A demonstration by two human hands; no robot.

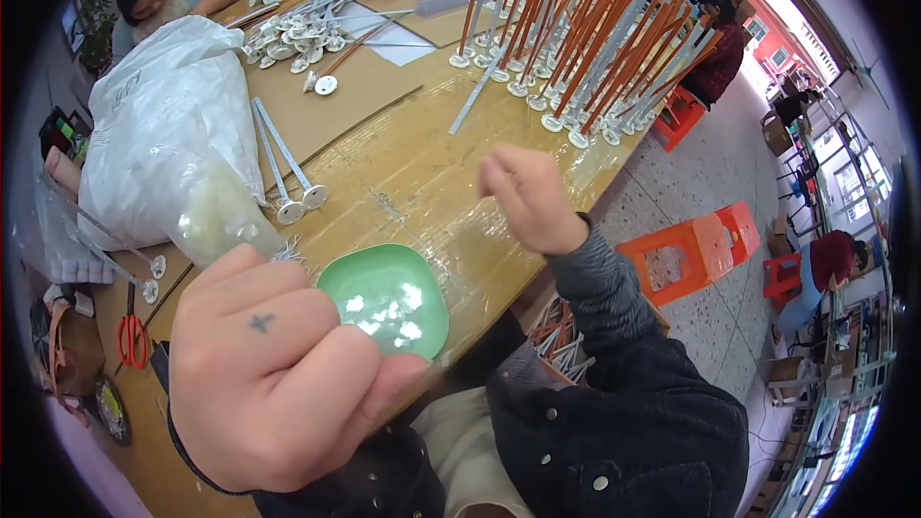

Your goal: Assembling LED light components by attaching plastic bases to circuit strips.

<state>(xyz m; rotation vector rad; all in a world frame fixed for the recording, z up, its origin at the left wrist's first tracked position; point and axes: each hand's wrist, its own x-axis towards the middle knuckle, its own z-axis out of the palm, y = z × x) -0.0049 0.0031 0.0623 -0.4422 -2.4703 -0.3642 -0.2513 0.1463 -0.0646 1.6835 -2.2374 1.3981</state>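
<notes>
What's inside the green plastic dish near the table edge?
The green plastic dish holds a few small whitish pieces lying loose on its bottom. Its lower left rim is covered by the left hand, so that part is hidden.

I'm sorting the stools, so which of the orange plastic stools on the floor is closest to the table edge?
The larger orange stool, lying just right of the table beside the right hand's sleeve. The red stool sits farther right; another orange stool stands farther up the floor.

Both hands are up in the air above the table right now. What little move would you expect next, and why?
Probably the right hand dips toward the green dish. That hand hangs above the table with fingertips pinched and nothing visible in them, and the dish holds small white pieces close below. The left hand is a closed fist near the camera; whether it holds anything cannot be told.
</notes>
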